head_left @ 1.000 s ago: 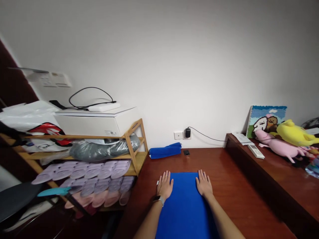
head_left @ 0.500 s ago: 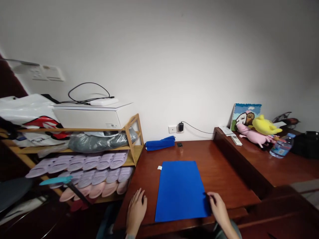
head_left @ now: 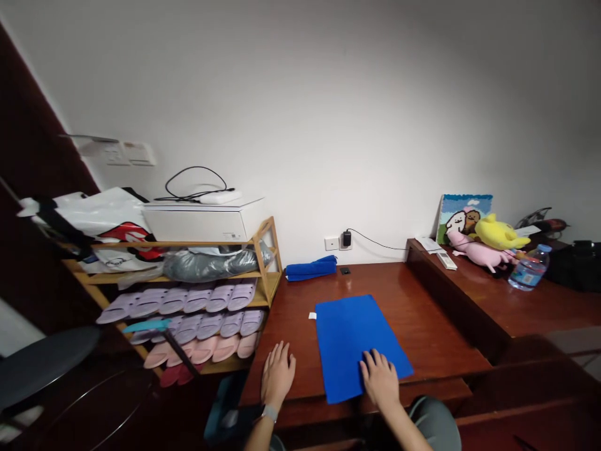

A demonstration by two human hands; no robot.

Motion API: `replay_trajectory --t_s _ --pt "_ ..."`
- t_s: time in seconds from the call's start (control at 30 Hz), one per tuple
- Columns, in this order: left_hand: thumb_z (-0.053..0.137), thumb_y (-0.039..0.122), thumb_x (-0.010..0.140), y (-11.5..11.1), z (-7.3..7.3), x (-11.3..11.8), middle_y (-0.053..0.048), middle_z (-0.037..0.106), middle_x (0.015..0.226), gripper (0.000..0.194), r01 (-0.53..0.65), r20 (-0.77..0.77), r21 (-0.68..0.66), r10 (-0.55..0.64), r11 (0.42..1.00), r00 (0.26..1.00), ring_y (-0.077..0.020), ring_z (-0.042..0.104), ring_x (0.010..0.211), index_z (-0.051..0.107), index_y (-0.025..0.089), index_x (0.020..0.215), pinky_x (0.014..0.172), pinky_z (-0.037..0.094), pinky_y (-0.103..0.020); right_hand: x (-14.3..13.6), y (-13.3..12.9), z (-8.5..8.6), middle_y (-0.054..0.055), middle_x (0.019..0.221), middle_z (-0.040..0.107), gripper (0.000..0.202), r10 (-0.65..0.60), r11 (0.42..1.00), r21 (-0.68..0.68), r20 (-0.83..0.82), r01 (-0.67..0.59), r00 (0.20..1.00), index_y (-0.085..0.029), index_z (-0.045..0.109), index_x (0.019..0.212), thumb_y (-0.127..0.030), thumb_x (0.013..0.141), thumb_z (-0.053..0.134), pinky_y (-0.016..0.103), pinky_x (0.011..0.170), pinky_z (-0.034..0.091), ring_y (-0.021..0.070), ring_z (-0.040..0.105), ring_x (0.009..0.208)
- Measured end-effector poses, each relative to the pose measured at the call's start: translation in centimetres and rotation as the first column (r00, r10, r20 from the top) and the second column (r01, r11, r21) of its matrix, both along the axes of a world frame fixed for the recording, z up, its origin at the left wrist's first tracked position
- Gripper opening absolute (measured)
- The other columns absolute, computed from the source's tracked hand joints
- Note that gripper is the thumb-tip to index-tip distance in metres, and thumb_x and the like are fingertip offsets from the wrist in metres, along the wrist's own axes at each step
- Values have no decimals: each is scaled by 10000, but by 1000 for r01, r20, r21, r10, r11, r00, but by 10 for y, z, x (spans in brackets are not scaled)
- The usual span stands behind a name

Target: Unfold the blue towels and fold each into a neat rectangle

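A blue cloth point(head_left: 350, 332) lies flat on the reddish-brown desk point(head_left: 300, 313), turned a little, its near edge close to the desk's front. My right hand point(head_left: 381, 378) rests palm down on the cloth's lower right part, fingers spread. To the left of the cloth, my left hand point(head_left: 278, 374) lies on the bare wood with its fingers apart, holding nothing. A small white tag point(head_left: 312, 316) sticks out at the cloth's upper left edge. Against the wall lies a folded blue cloth point(head_left: 311, 268).
A wooden rack point(head_left: 267, 263) on the left carries slippers, bags and a white box point(head_left: 201, 222). On the raised surface at right are a pink plush point(head_left: 481, 254), a yellow plush point(head_left: 500, 233) and a water bottle point(head_left: 530, 269). A charger point(head_left: 347, 238) is plugged into the wall.
My right hand has moved from the cloth's right edge onto its surface. The cloth has turned on the desk. The whole view has shifted slightly.
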State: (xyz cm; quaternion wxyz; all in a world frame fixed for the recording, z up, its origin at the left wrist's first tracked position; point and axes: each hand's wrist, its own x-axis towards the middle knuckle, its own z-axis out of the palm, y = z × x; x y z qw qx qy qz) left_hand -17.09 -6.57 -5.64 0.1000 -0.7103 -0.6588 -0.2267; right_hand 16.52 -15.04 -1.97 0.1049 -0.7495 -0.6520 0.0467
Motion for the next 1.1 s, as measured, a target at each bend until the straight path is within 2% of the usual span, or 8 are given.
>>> replay_trajectory --t_s 0.1,0.2,0.47,0.6,0.73,0.9,1.0,1.1 --pt "377 304 1007 -1 5 3 -178 692 1498 543 -4 -3 -4 4 1000 1000 -321 618 1434 730 107 1371 1230 470 -513 61 11 6 81 1694 496 583 -68 997 -42 64 71 996 -269 584 1582 -410 1085 314 566 1294 276 335 434 1569" --pt "385 297 998 -2 7 5 -178 696 1493 534 -5 9 -4 5 1000 1000 -325 617 1431 737 124 1360 1225 469 -524 98 22 15 118 1722 445 636 -258 966 -5 107 260 960 -192 528 1623 -375 1073 266 557 1283 306 347 406 1587" --pt "398 280 1003 -3 11 6 -184 702 1475 504 2 -22 -32 -3 999 1000 -334 616 1405 728 143 1359 1194 470 -513 70 21 -23 70 1758 390 658 -145 989 -32 44 147 988 -267 483 1655 -505 1085 256 579 1312 255 349 334 1625" --pt "349 369 1060 9 28 2 -188 750 1333 511 2 -84 -110 -11 994 996 -344 677 1242 754 147 1280 1042 543 -495 114 44 -9 31 1773 356 630 -55 993 -96 82 63 995 -278 478 1656 -380 1072 265 561 1344 172 297 266 1657" --pt "353 348 1046 45 38 4 -197 750 1326 512 26 -54 -92 -31 995 998 -339 658 1267 760 145 1281 1104 505 -505 146 68 11 79 1765 376 654 -157 982 -82 124 168 980 -199 507 1636 -264 1017 307 522 1337 201 311 288 1647" --pt "429 324 976 82 25 9 -166 666 1532 548 -18 42 -57 21 998 999 -345 559 1455 707 177 1425 1228 418 -561 127 72 -11 22 1789 334 639 -143 989 -29 57 145 988 -317 454 1667 -432 1079 232 520 1331 213 289 271 1651" --pt "424 334 984 84 18 9 -150 667 1539 552 -9 45 -57 11 998 999 -332 562 1459 702 191 1439 1239 414 -558 123 72 -25 17 1805 290 664 -169 981 -81 67 174 983 -341 368 1705 -511 1078 229 551 1337 172 303 238 1662" --pt "416 333 995 82 17 8 -139 661 1548 547 -26 16 -69 27 997 999 -326 561 1461 701 200 1442 1239 417 -547 135 80 -18 -6 1811 271 669 -169 973 -154 35 172 985 -357 354 1708 -498 1061 259 548 1340 164 293 217 1668"
